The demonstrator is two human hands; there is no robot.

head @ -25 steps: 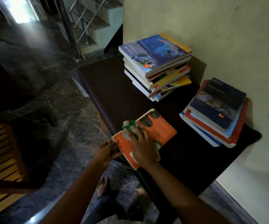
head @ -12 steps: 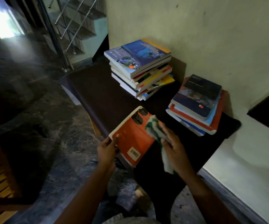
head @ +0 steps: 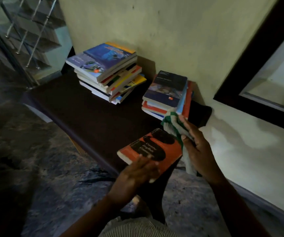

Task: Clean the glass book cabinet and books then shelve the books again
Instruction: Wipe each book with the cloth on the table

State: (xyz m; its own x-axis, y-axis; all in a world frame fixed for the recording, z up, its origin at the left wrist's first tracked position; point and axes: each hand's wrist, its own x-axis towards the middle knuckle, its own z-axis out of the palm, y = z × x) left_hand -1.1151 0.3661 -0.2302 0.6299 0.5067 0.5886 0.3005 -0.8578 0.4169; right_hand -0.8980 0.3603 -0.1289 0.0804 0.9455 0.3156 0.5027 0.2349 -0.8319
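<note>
As left hand [head: 134, 175] holds book [head: 152, 151], table edge [head: 74, 134]

There is 1 camera, worn on the person's head. It looks forward and down. The left hand [head: 134, 175] and right hand [head: 197, 151] are close, low in the wide picture. The dark table [head: 79, 106] and the wall [head: 180, 31] are farther ahead.

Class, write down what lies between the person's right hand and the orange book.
The green-and-white cloth: the right hand grips it, and it hangs between that hand and the right edge of the orange book. The head view shows this.
</note>
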